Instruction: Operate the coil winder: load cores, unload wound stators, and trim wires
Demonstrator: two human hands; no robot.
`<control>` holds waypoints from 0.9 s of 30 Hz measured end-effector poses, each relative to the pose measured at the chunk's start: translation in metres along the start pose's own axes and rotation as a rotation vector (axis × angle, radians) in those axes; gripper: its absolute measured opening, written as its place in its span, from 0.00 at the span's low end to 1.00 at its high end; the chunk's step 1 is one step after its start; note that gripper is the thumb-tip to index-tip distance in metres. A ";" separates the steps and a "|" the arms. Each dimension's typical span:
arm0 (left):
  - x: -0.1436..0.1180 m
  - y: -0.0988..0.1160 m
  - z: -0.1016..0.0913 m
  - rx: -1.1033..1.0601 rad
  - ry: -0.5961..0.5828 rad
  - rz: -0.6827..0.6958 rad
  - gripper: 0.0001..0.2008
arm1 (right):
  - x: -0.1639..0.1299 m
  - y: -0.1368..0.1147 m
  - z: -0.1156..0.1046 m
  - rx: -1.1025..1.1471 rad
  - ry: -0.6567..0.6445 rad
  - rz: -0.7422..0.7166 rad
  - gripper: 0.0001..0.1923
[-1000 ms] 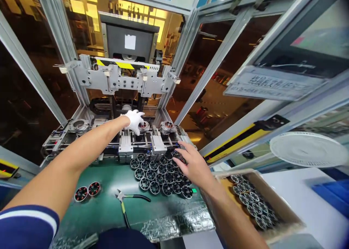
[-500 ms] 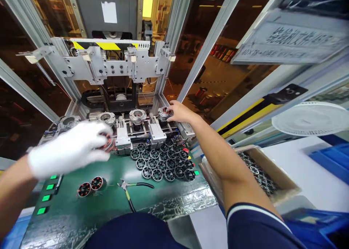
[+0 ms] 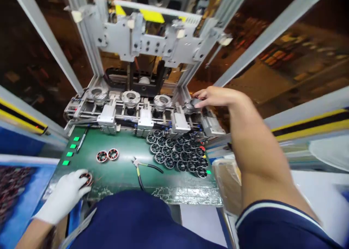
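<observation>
My left hand (image 3: 60, 195), in a white glove, is closed around a wound motor stator (image 3: 87, 179) with red coils, low over the green bench's near left edge. At the far right, my bare right hand (image 3: 216, 96) has its fingers around a dark round motor stator (image 3: 194, 102) at the rightmost metal fixture (image 3: 189, 108); it is partly hidden and blurred. Two stators with red windings, one of them a coiled stator (image 3: 113, 154), lie side by side on the green bench (image 3: 124, 140). A pair of cutting pliers (image 3: 138, 165) rests open to their right.
Several dark stators without red coils (image 3: 175, 156) stand grouped on the bench's right. Behind them, a row of ring fixtures (image 3: 131, 98) sits under a metal machine plate (image 3: 152, 41). Green buttons (image 3: 70, 154) line the left edge. A blue bin (image 3: 29, 191) is far left.
My left hand has moved from near the fixtures down to the bench's near left edge with the stator. My right hand stays at the rightmost fixture. The view has shifted left.
</observation>
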State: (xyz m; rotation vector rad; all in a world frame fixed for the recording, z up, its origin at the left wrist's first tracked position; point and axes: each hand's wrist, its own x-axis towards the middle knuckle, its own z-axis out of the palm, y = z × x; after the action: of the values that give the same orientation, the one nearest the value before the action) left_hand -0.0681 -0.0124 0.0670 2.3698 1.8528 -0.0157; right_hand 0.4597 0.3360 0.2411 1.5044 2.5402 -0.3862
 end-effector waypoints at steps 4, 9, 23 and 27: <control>0.015 0.027 -0.006 0.022 -0.113 -0.088 0.13 | -0.038 -0.087 0.040 0.138 0.161 -0.416 0.16; 0.023 0.034 -0.001 -0.093 0.035 -0.111 0.11 | -0.071 -0.244 0.168 0.107 0.276 -0.723 0.14; 0.080 0.067 -0.009 -0.039 0.231 0.093 0.31 | -0.089 -0.234 0.226 0.200 0.511 -0.290 0.09; 0.084 0.074 -0.004 -0.021 0.221 0.054 0.35 | -0.112 -0.182 0.237 0.090 0.426 -0.065 0.11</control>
State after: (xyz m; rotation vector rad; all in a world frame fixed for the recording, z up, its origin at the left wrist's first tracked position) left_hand 0.0233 0.0514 0.0706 2.4944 1.8665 0.2807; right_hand 0.3555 0.0874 0.0700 1.6950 2.9349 -0.2068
